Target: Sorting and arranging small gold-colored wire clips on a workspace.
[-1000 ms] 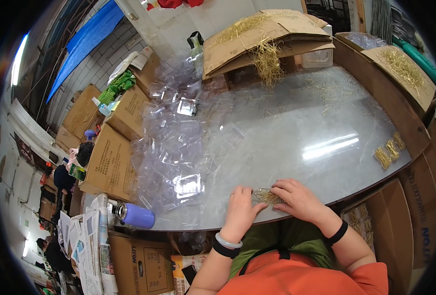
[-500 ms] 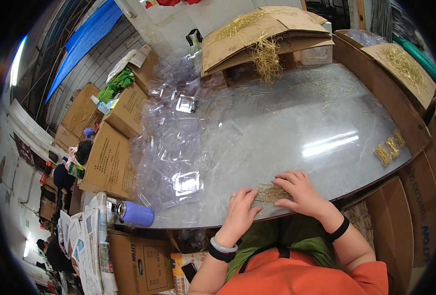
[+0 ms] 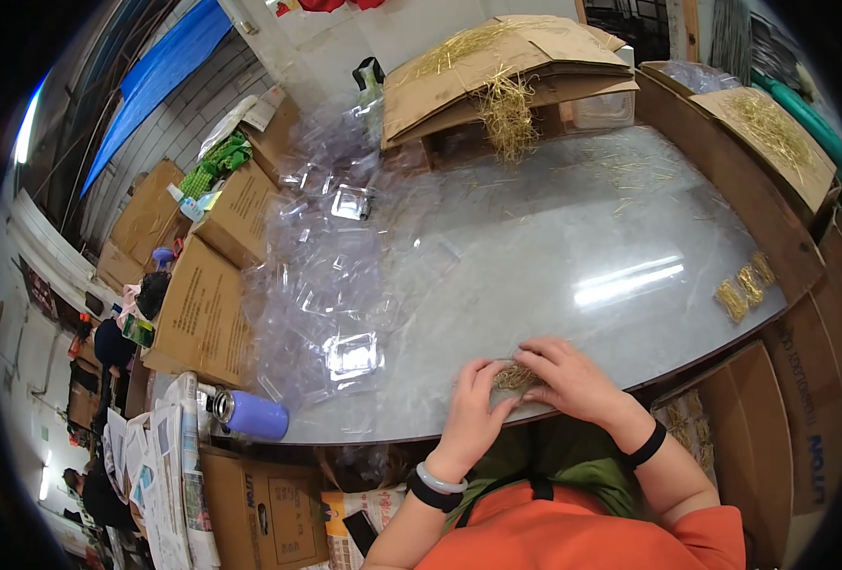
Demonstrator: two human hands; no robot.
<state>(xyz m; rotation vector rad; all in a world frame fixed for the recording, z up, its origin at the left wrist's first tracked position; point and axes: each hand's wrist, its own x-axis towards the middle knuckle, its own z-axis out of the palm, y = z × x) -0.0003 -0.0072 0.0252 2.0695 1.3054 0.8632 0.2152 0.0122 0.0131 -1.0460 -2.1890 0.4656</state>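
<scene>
Close to the front edge of the grey table [image 3: 497,294], a small bundle of thin gold, straw-like strands [image 3: 513,378] lies between my hands. My left hand [image 3: 475,407] grips its left end, fingers and thumb curled in. From the right, my right hand [image 3: 570,384] closes over the other end, hiding part of the strands. Three compact gold bundles [image 3: 731,300] lie in a row by the table's right edge. A larger loose tuft of the same strands [image 3: 511,123] hangs from a cardboard cover [image 3: 421,100] at the far side.
Clear plastic packs [image 3: 321,285] spread over the table's left part. A purple bottle [image 3: 257,415] lies at the front left, near folded newspapers [image 3: 160,475]. Cardboard boxes [image 3: 202,318] line the left side. More strands lie on a cardboard flap [image 3: 772,138] at the far right.
My hands have drawn closer together around the strands. The bundle looks more compact, with fewer loose ends sticking out. The whole view has shifted slightly.
</scene>
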